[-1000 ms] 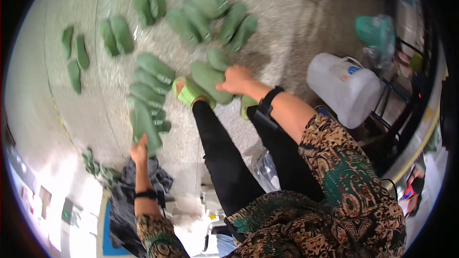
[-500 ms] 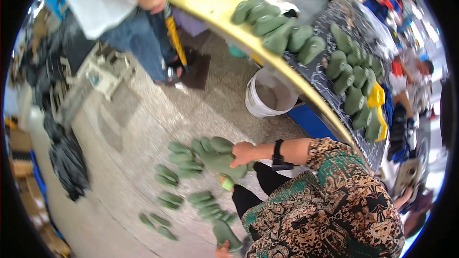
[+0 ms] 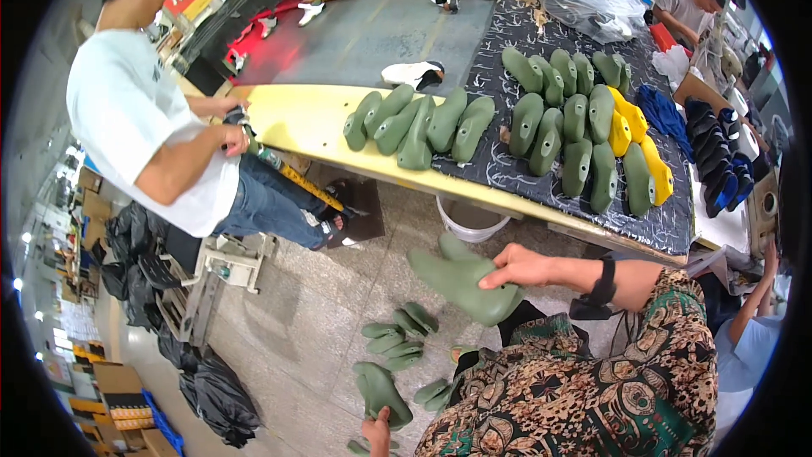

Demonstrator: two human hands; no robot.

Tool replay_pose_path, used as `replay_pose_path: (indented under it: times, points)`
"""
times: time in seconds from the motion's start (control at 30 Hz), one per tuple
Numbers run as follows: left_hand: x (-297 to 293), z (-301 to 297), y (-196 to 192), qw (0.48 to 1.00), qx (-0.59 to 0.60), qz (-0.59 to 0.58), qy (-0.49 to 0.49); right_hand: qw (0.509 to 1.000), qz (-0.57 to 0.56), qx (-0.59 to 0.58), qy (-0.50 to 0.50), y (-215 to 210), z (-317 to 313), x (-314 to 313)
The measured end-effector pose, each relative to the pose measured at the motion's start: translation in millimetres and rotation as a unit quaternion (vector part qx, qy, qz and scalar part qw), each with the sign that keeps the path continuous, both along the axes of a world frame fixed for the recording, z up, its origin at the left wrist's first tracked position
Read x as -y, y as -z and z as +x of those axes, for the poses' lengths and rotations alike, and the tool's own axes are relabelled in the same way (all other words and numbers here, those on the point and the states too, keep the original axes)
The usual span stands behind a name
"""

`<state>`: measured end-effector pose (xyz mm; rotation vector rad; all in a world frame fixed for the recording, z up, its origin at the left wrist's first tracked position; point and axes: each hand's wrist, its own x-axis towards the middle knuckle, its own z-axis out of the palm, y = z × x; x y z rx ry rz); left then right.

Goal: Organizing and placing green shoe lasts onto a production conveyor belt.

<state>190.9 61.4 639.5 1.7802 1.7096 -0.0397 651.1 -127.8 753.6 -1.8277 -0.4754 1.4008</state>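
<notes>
My right hand (image 3: 518, 267), with a black band on its wrist, grips green shoe lasts (image 3: 474, 296) above the floor. Two toe ends show at their far side, though the overlap hides where one last stops. Lower down, my left hand (image 3: 377, 430) has its fingers around the end of another green shoe last (image 3: 381, 389). More green lasts (image 3: 385, 340) lie in small groups on the floor beside and beyond it. Green lasts (image 3: 414, 131) also stand in a row on the table's yellow edge, and others (image 3: 575, 110) with several yellow lasts (image 3: 655, 169) cover the black patterned tabletop.
The yellow table rim (image 3: 296, 114) curves ahead of me, with a white bucket (image 3: 474, 224) under it. At the left stands a person in a white shirt (image 3: 144, 118). Black bags (image 3: 220, 393) lie on the floor. A white shoe (image 3: 412, 74) rests on the grey belt (image 3: 364, 34).
My view has swung up toward the table, bringing more of it and the other person into sight. Both hands still hold lasts; those in my right hand now appear raised nearer the table.
</notes>
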Motion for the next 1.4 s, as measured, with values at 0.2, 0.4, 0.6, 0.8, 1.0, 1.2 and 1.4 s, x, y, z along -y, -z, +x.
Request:
replay_pose_path:
  times: [0.2,0.4,0.6,0.8,1.0,1.2,1.4]
  points:
    - [-15.9,43.0,35.9,0.991,-0.073,-0.095,-0.06,0.994,0.083,-0.023,0.066,-45.3,96.6,4.9]
    - [12.3,121.8,38.7,0.982,-0.158,-0.066,0.08,0.976,0.15,0.011,0.158,-40.3,204.9,33.4]
    - [-13.9,122.9,83.1,0.945,-0.276,-0.16,0.071,0.967,0.136,0.023,0.214,-42.0,270.0,41.4]
    - [-61.0,190.7,66.1,0.923,-0.298,-0.097,0.223,0.949,0.101,0.069,0.291,-13.0,330.6,17.5]
    - [-172.8,333.5,22.6,0.881,-0.276,-0.005,0.384,0.919,-0.079,0.311,0.23,27.1,381.8,-36.4]
    - [-300.9,428.8,5.5,0.804,-0.266,0.077,0.526,0.874,-0.181,0.413,0.179,48.0,419.0,-38.9]
    - [-415.5,539.4,-63.9,0.634,-0.306,0.138,0.697,0.825,-0.172,0.531,0.089,64.9,426.6,-64.5]
